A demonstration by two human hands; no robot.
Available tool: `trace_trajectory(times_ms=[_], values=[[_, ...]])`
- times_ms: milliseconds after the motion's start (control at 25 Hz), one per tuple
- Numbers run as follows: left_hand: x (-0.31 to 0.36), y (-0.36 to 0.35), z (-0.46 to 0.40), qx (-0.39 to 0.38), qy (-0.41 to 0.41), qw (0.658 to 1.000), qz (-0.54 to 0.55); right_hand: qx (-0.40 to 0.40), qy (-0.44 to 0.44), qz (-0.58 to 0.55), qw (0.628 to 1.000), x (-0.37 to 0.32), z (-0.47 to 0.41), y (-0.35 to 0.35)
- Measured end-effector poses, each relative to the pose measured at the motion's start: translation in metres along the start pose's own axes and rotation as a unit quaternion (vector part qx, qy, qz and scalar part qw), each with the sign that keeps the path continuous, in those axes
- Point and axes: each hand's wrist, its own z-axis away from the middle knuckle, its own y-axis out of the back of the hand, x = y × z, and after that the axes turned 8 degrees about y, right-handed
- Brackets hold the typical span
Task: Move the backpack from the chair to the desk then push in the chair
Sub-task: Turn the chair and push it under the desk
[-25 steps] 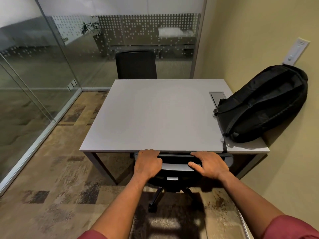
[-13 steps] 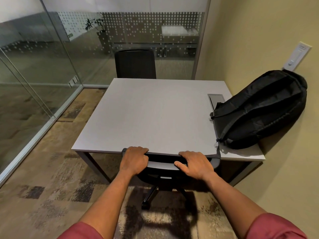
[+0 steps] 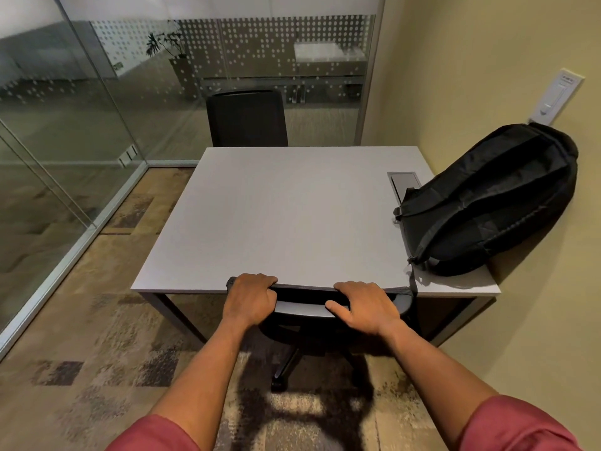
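Black chair point(image 3: 320, 309) top gripped by left hand point(image 3: 250, 299) and right hand point(image 3: 366, 307), fingers curled over.

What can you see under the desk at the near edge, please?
Under the desk sits the black office chair, its backrest top gripped by the left hand and right hand. Part of its base shows; the desktop hides its seat.

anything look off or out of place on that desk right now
Mostly tidy. The one oddity is the black backpack: it lies tilted at the right edge of the desk, leaning on the wall and covering part of the cable hatch. Both hands, left and right, grip the chair back, tucked at the desk edge.
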Motion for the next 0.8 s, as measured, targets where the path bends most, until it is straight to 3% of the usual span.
trace_trajectory(times_ms=[440,800], values=[[0.004,-0.010,0.003,-0.036,-0.018,0.999,0.019,0.035,-0.043,-0.016,0.998,-0.012,0.005,-0.002],[0.017,-0.015,0.005,-0.016,-0.031,0.999,0.004,0.021,-0.076,-0.001,0.997,-0.019,0.004,0.002]])
